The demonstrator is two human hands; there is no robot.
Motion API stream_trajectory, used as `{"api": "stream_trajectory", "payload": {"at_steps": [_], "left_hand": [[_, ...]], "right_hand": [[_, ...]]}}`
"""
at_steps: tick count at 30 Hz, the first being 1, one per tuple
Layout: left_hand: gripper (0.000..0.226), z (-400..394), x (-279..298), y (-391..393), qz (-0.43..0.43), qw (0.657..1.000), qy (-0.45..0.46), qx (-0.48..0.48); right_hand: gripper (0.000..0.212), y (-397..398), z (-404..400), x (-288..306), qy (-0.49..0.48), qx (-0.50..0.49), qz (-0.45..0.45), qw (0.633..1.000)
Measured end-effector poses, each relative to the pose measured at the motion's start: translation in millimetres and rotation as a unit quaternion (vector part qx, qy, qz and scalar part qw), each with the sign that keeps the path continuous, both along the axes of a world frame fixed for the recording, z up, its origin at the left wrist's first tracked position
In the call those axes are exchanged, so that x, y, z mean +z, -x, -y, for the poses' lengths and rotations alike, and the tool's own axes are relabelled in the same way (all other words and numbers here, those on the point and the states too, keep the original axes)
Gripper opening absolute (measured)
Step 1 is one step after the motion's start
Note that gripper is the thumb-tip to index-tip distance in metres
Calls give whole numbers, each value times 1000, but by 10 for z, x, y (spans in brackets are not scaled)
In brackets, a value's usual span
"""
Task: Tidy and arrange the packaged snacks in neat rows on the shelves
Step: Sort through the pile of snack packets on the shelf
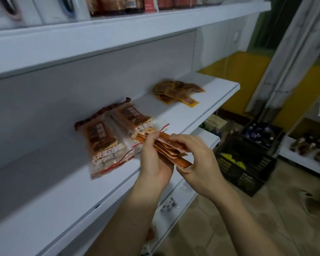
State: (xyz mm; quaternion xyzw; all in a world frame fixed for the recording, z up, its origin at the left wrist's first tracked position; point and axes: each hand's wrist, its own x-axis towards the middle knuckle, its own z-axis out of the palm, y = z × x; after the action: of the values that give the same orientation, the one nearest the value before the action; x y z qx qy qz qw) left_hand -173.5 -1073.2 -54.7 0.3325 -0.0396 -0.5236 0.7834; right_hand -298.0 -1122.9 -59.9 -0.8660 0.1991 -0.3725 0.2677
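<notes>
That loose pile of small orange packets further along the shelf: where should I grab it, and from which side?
Come from the open shelf front. The pile of small packets lies flat and fanned on the middle shelf, so sweep its spread edges together first, then pinch the gathered stack across its short sides. Both hands, left hand and right hand, hold another stack now.

Both hands held a bundle of thin snack packets over the front edge of a white shelf.

The left hand point(155, 159) gripped the stack of orange packets point(171, 150) from below while the right hand point(196, 159) pinched its outer end. Just behind them, two large brown-labelled packs point(107, 137) lay side by side on the middle shelf point(44, 191). Farther along it sat a loose pile of small packets point(175, 90). A black crate point(246, 170) stood on the floor.
</notes>
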Motion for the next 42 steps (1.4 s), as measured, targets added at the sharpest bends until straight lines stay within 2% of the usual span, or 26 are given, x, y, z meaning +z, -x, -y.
{"api": "stream_trajectory", "payload": {"at_steps": [7, 13, 15, 17, 18, 20, 21, 23, 25, 27, 29, 32, 35, 40, 42], "left_hand": [[8, 1256, -110, 121, 73, 997, 20, 6], [56, 2221, -28, 64, 161, 987, -24, 10], [58, 2490, -28, -72, 189, 981, -50, 12], [60, 2688, -11, -237, 253, 963, -88, 30], [59, 2778, -24, -339, 292, 949, -112, 46], [21, 2911, -24, -541, 328, 929, -147, 83], [13, 2982, -26, -660, 327, 924, -170, 104], [18, 3096, -17, -902, 297, 923, -209, 128], [34, 3198, -36, -1145, 304, 910, -249, 127], [52, 3303, -98, -1371, 344, 888, -269, 142], [80, 3437, -286, -1645, 385, 856, -305, 160], [103, 3561, -389, -1778, 454, 772, -424, 136], [87, 3547, -433, -1655, 505, 667, -533, 125], [95, 3502, -627, -1436, 515, 614, -574, 170], [88, 3526, -769, -1324, 552, 566, -570, 221]], "right_hand": [[51, -14, 1168, -75, -31, -55, 35, 997], [55, -198, 2155, 11, -58, -82, -1, 995], [57, -285, 2463, 19, -63, -77, -12, 995], [59, -418, 2731, 0, -85, -68, -17, 994], [59, -517, 2849, -9, -95, -59, -22, 994], [54, -774, 3086, -68, -94, -34, -41, 994], [49, -937, 3223, -122, -84, -21, -50, 995], [41, -1284, 3505, -253, -55, 8, -53, 997], [40, -1625, 3771, -312, -32, 42, -42, 998], [40, -1901, 3996, -284, -42, 86, -39, 995], [42, -2100, 4213, -260, -33, 113, -45, 992], [44, -2333, 4517, -322, 42, 123, -80, 988], [42, -2405, 4712, -421, 50, 127, -95, 986], [39, -2263, 4772, -585, 50, 173, -55, 982], [42, -2158, 4750, -712, 59, 166, -40, 984]]}}
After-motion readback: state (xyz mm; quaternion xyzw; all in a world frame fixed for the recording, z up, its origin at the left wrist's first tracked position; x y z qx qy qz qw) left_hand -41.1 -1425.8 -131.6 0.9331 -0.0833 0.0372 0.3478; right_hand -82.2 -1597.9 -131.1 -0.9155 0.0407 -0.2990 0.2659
